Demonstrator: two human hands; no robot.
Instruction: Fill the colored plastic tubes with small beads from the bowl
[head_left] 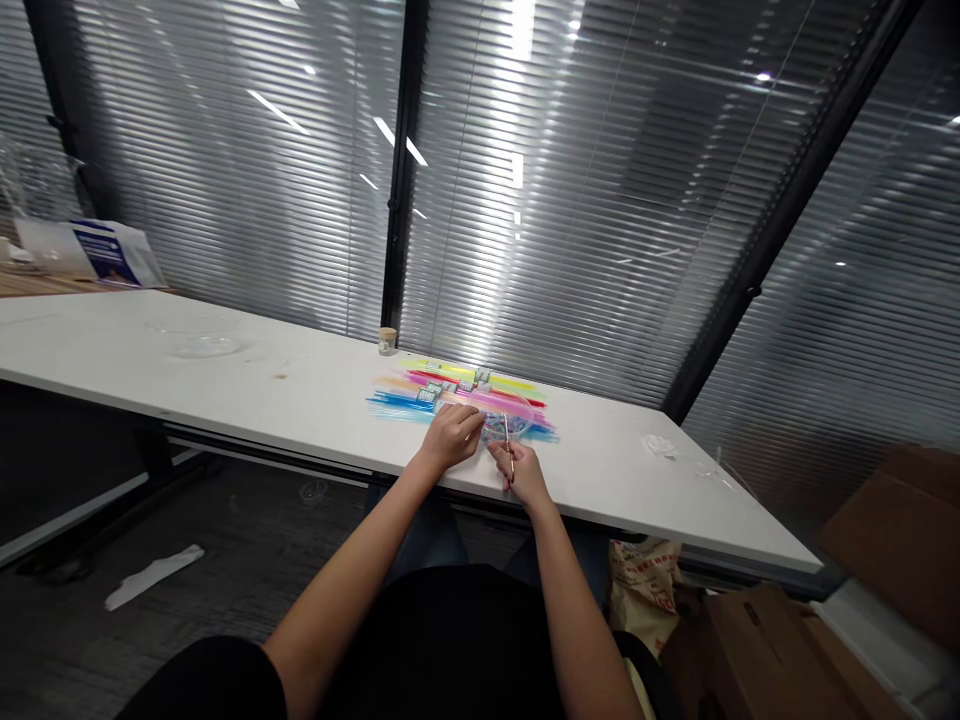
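My left hand (451,436) rests curled on the white table (225,375) by the near edge, its fingers closed next to a clear plastic bowl (507,418); what they hold is hidden. My right hand (517,470) pinches a thin stick (508,440) that points up over the bowl. Behind the hands lie rows of coloured thin straws (457,390): blue, orange, red, yellow and pink. Several small grey packets (431,392) sit on them.
A small jar with a cork lid (387,341) stands behind the straws. Clear plastic lids (202,340) lie far left, crumpled wrap (661,444) at right. A blue and white box (112,252) is at the back left. Cardboard boxes (780,640) stand on the floor right.
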